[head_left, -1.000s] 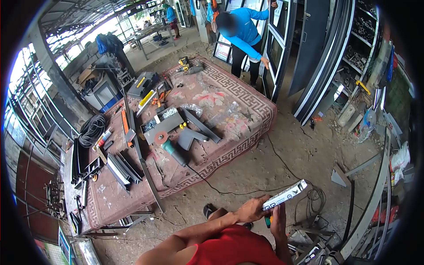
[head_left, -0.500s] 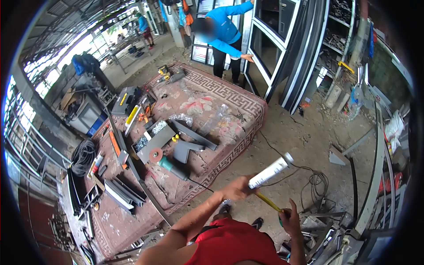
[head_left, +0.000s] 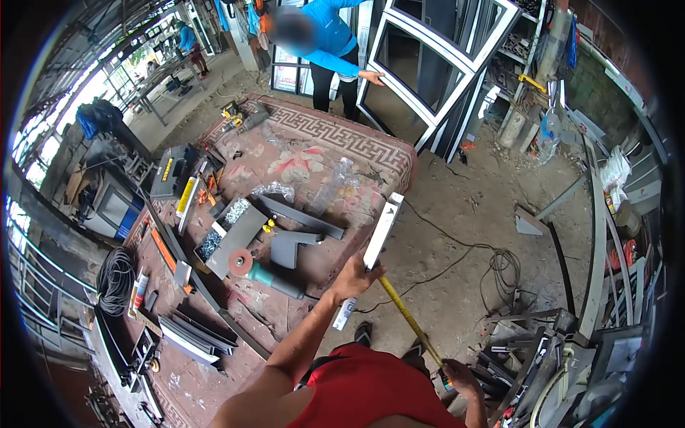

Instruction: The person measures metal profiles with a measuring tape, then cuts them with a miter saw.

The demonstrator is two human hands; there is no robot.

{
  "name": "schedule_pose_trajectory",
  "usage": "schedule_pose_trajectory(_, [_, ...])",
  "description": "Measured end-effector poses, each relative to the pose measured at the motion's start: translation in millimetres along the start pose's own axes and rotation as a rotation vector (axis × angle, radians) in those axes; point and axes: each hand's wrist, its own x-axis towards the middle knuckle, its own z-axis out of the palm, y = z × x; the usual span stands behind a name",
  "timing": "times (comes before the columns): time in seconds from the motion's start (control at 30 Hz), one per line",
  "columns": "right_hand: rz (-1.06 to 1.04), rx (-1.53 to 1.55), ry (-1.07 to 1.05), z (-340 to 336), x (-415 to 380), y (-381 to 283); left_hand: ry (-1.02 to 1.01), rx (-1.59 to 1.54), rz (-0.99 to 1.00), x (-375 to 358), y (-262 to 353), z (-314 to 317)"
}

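At the bottom of the frame, the red shirt (head_left: 371, 396) runs off the lower edge, and the right forearm is cut off there too. The right hand (head_left: 465, 379), low and right of centre, is closed around the tape case (head_left: 447, 379); palm and fingers cover most of it, so its shape is hard to make out. From it the yellow tape (head_left: 412, 319) slants up and left, over one sandal (head_left: 416, 348), to the left hand (head_left: 354, 279), where its end is hidden.

The left arm reaches up from the lower left, elbow bent, and that hand grips the white bar (head_left: 382, 232) near the centre of the frame. Fingers hide a stretch of the bar; its longer part points up and right, while the shorter printed end shows below, too small to read.

Left of the bar, the grinder (head_left: 275, 278) lies on the table (head_left: 389, 146). At the upper edge, a person in blue (head_left: 330, 36) has a hand on a white frame (head_left: 472, 69), whose top is cut off.
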Motion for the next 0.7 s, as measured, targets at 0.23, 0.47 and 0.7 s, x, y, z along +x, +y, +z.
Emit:
schedule_pose_trajectory(0.23, [-0.025,0.316,-0.051,26,58,-57,-0.205,0.065,0.143,-6,17,50])
schedule_pose_trajectory(0.47, [-0.070,0.367,-0.099,37,57,-100,-0.369,0.030,0.231,-40,37,77])
schedule_pose_trajectory(0.7, [-0.091,0.514,0.077,45,53,-92,-0.255,0.164,0.049,-54,18,42])
